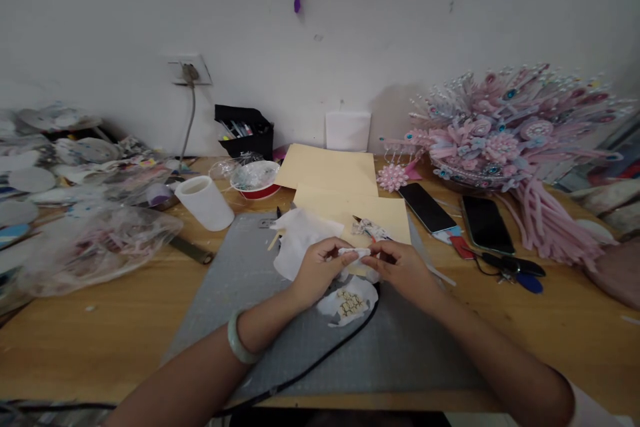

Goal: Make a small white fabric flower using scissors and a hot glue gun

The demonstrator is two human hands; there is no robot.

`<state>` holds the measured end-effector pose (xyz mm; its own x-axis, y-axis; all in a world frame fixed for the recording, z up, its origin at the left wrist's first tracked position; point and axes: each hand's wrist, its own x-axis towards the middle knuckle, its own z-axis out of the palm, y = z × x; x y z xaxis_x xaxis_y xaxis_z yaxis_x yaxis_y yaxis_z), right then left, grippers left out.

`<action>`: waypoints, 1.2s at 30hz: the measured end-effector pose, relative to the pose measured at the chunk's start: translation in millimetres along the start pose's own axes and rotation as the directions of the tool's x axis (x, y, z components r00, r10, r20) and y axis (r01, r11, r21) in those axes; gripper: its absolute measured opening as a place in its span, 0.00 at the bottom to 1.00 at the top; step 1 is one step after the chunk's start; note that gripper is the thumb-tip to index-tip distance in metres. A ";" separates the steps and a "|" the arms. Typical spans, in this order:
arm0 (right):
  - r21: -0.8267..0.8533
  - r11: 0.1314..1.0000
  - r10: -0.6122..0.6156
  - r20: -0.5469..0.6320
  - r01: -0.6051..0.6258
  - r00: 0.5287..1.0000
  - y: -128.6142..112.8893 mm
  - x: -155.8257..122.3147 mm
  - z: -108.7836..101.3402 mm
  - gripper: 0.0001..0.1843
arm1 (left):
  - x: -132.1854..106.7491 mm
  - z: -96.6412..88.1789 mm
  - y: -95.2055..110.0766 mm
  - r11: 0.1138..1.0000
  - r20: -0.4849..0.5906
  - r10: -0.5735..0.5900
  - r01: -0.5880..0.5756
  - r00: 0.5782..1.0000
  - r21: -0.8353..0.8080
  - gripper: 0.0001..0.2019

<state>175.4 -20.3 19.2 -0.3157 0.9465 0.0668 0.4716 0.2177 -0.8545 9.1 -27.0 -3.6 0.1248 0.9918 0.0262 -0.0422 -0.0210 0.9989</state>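
Over the grey cutting mat point(240, 293), my left hand point(320, 270) and my right hand point(400, 267) meet on a small white piece of fabric or tissue point(354, 253). Both pinch it between thumb and fingers. My left wrist wears a pale green bangle point(239, 339). Just below the hands lies a white scrap carrying small gold ornaments point(350, 302). A larger white sheet point(300, 237) rests on the mat beside my left hand. Small pliers or scissors point(370, 229) lie on cream paper point(350, 203) beyond my fingers.
A black cable point(320, 360) curves across the mat. White tape roll point(205, 202), a red-rimmed bowl point(255, 180) and a black pen holder point(245, 130) stand at the back. Two phones point(457, 213) and a pink beaded headdress point(505, 133) are at the right. Plastic-bagged supplies point(85, 247) crowd the left.
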 end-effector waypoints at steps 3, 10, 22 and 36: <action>0.000 1.000 -0.008 0.000 0.008 1.000 1.6 -0.1 0.3 0.10 | 0.6 -0.5 -1.1 1.000 -0.008 -0.016 0.016 1.000 0.007 0.11; 0.038 0.998 0.056 -0.009 -0.056 0.998 0.8 1.7 -1.5 0.11 | 0.1 -2.5 2.0 0.997 0.022 0.034 -0.035 0.999 0.067 0.12; 0.040 0.997 0.063 -0.009 -0.063 0.998 3.0 3.0 -3.6 0.11 | 1.3 -2.9 -0.4 0.998 -0.016 -0.050 0.049 0.999 -0.049 0.12; 0.177 0.977 0.124 -0.006 -0.121 0.992 0.6 2.3 0.8 0.15 | -0.2 4.1 6.7 0.980 0.178 -0.117 0.143 0.977 -0.140 0.15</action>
<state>174.3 -18.2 18.5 -0.2497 0.9676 -0.0369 0.3531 0.0555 -0.9339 12.8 -27.9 3.3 0.3033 0.9492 -0.0844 -0.1626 0.1388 0.9769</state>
